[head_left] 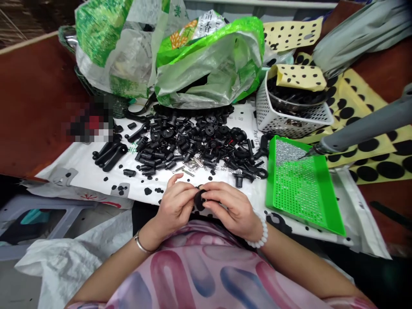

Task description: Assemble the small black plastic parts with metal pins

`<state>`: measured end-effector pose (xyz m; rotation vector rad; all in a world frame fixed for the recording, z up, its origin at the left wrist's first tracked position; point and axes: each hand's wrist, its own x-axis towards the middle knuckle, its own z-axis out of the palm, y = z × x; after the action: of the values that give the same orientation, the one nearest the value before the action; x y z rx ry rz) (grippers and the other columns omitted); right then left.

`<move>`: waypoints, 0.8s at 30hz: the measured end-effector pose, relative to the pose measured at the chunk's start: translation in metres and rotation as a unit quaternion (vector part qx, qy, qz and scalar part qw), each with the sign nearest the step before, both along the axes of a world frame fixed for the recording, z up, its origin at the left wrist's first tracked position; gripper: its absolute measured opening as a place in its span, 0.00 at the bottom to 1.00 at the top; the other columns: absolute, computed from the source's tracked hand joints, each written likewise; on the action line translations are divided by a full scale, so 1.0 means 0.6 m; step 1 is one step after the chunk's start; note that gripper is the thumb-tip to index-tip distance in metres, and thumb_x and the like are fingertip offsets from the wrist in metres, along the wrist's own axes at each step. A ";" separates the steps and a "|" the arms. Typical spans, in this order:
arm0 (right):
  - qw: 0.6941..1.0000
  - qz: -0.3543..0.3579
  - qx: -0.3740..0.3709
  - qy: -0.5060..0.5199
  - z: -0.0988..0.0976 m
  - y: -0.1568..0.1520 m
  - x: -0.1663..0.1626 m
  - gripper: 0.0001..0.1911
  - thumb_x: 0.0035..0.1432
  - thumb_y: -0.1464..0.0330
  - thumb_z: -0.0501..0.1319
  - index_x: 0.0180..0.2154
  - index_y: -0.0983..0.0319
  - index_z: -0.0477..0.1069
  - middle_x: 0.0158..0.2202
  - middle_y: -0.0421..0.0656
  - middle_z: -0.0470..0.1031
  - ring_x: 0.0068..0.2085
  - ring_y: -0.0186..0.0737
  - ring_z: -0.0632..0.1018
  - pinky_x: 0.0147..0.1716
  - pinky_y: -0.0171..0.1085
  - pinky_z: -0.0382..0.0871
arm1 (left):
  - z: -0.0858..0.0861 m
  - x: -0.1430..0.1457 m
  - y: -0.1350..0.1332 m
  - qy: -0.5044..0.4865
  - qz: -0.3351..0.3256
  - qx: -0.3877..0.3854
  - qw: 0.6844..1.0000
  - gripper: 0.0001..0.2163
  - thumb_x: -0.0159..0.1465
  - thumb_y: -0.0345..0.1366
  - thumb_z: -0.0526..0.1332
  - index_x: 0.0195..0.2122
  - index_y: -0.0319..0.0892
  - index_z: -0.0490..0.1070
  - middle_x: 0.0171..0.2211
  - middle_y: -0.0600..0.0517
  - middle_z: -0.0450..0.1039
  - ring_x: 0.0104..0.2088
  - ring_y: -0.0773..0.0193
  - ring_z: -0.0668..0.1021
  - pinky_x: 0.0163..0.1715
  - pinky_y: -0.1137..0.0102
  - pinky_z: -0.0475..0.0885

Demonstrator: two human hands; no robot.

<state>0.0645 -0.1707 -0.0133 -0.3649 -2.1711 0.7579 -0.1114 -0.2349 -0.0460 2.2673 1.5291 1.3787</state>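
One black part (199, 200) is pinched in the fingers of the left hand (175, 202) and right hand (233, 209), by the near edge of the counter (32, 107); beyond lies a pile of black pieces (186, 145), a green tray (335, 214) to its right.

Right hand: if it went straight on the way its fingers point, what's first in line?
The black part already at the right hand's fingertips; just past it, probably the left hand. Exact depth is unclear from this one view.
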 end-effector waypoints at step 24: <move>0.989 -0.116 -0.083 0.044 -0.031 0.023 0.024 0.08 0.54 0.76 0.60 0.36 0.61 0.72 0.39 0.47 0.74 0.41 0.40 0.76 0.41 0.41 0.71 | 0.008 -0.079 0.061 0.302 0.294 -0.107 0.901 0.09 0.59 0.36 0.57 0.37 0.41 0.73 0.43 0.42 0.69 0.45 0.51 0.69 0.54 0.49 0.53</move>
<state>0.0789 -0.1568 -0.0319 -0.6462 -1.9466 0.8075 -0.1591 -0.1984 -0.0410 2.2972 2.5646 0.4943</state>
